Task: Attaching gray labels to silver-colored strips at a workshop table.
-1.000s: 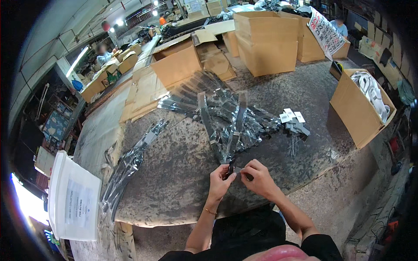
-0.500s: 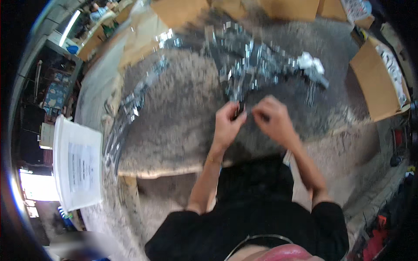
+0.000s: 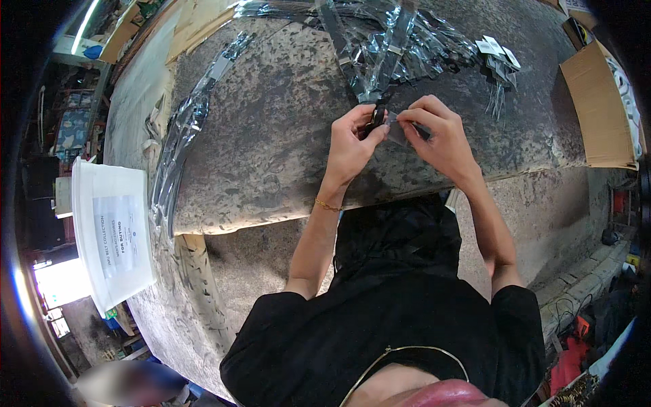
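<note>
My left hand [image 3: 351,144] is closed around the end of a black belt [image 3: 380,112], just in front of a heap of belts in clear plastic sleeves [image 3: 400,51]. Close beside it, my right hand [image 3: 444,139] pinches a small piece of clear plastic [image 3: 397,132] between thumb and fingers. That piece reaches toward the belt end; whether it is joined to it I cannot tell. Beyond my right hand lies a bunch of white and grey tags [image 3: 500,60] with thin strings hanging off.
More sleeved belts [image 3: 196,112] lie along the left of the worn dark table [image 3: 264,129]. A white plastic bin [image 3: 139,230] with a paper label stands at the left. An open cardboard box [image 3: 590,108] holding white items is at the right edge.
The view has shifted, so the table and belts sit higher in the picture. My hands remain close together, and the clear piece now shows between them.
</note>
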Demonstrator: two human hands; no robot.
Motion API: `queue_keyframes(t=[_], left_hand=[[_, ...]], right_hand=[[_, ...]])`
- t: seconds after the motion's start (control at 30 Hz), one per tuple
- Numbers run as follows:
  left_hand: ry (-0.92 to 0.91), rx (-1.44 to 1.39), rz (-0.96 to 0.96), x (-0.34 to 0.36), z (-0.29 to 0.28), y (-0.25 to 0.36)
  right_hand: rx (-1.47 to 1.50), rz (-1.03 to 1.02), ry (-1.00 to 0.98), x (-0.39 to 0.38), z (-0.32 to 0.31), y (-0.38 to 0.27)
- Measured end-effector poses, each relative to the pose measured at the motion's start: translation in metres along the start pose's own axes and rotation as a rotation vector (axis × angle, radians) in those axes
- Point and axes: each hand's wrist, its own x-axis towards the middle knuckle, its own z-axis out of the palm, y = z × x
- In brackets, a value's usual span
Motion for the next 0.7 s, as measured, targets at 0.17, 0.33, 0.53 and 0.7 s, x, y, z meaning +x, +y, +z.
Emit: queue_keyframes(t=[0.17, 0.33, 0.53, 0.7], left_hand=[[0.016, -0.005, -0.020, 0.001, 0.003, 0.004], [0.013, -0.002, -0.008, 0.006, 0.002, 0.001], [-0.017, 0.029, -0.016, 0.005, 0.003, 0.004], [-0.036, 0.021, -0.038, 0.004, 0.005, 0.000]], right_hand=[[-0.050, -0.058, -0.021, 0.004, -0.001, 0.002], [-0.125, -0.120, -0.059, 0.009, -0.002, 0.002], [-0.060, -0.139, -0.122, 0.012, -0.008, 0.007], [-0.016, -0.122, -0.196, 0.013, -0.014, 0.010]])
